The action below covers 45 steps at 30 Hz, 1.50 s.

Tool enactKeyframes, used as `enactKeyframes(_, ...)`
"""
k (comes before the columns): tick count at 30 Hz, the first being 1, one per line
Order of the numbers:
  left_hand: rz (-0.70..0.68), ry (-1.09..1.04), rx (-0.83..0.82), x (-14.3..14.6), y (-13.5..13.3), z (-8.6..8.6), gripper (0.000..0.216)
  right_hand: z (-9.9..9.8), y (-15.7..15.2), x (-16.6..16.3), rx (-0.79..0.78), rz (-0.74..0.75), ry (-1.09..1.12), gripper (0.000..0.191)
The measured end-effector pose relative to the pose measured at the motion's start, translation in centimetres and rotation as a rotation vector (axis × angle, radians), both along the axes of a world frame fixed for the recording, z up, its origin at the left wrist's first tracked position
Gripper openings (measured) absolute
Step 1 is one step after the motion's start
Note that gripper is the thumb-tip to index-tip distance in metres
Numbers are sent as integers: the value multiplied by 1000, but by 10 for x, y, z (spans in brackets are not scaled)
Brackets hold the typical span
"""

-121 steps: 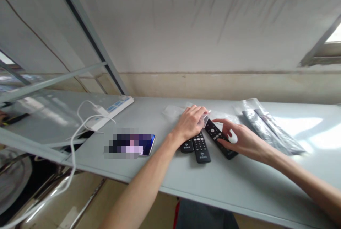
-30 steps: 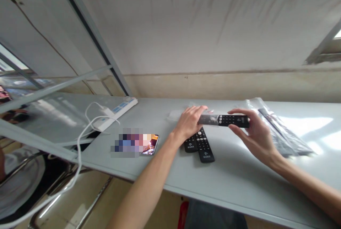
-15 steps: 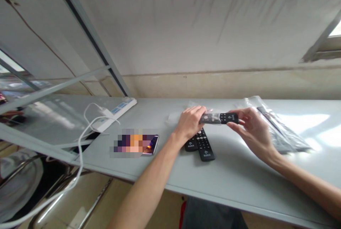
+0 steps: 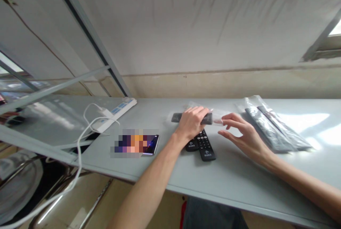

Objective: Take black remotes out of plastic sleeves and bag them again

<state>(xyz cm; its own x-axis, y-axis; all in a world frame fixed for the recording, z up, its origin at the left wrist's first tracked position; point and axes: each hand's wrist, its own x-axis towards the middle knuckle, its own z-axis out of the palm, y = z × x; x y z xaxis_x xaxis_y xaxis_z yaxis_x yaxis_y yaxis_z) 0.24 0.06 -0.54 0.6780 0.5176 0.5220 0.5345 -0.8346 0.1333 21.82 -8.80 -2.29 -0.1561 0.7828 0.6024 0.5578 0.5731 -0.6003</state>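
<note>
My left hand (image 4: 192, 122) is closed from above around a dark remote control (image 4: 206, 119) inside a clear plastic sleeve (image 4: 217, 118). The remote lies crosswise, its two ends showing on either side of my fingers. At the sleeve's right end is my right hand (image 4: 246, 137), thumb and fingers apart. Its fingertips are at the plastic; whether they touch it I cannot tell. Below my left hand, two bare black remotes lie on the table, a left one (image 4: 191, 145) and a right one (image 4: 206, 149), their upper parts partly covered by the hand.
Two remotes in clear bags (image 4: 271, 131) lie on the grey table (image 4: 239, 182) to the right. On the left are a phone (image 4: 151, 144), partly blurred out, and a white power strip (image 4: 125, 107) with a white cable (image 4: 80, 150) hanging over the table edge.
The remote has slid left into the sleeve, under my left hand. My right hand has let go of its end, and its fingers have spread.
</note>
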Motion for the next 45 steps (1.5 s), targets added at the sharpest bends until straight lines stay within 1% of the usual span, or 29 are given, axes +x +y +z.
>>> enactKeyframes(2,-7,23,1,1,-1,1,21,-4,0,-1,-9,19,-50,30)
enactKeyframes(5,-19,72,12,3,-3,2,24,-6,-1,-1,-6,24,-81,27)
enactKeyframes(9,-10,89,18,5,-4,2,24,2,-3,1,37,-25,-11,19)
enactKeyframes(12,-2,97,19,5,-4,1,20,7,-4,3,62,-27,22,15)
enactKeyframes(21,-12,92,22,4,-2,-2,27,-1,1,2,66,37,-30,26)
enactKeyframes(25,-19,119,42,3,-2,-2,29,-2,1,2,36,52,-105,31)
enactKeyframes(28,-14,120,48,4,-4,-1,29,-3,-1,4,-10,26,-102,33)
enactKeyframes(32,9,89,72,5,-6,2,32,-1,-4,4,-35,42,-14,30)
enactKeyframes(35,54,49,102,3,-4,4,43,8,-8,5,8,26,56,26)
enactKeyframes(38,87,1,99,-1,1,4,46,19,-11,8,77,-91,154,24)
enactKeyframes(41,135,-38,43,-3,3,4,39,26,-10,10,110,-221,305,22)
enactKeyframes(43,180,-38,-16,-2,3,4,36,24,-7,9,95,-259,433,25)
enactKeyframes(45,214,-33,-70,-1,1,3,37,19,-2,8,34,-239,563,42)
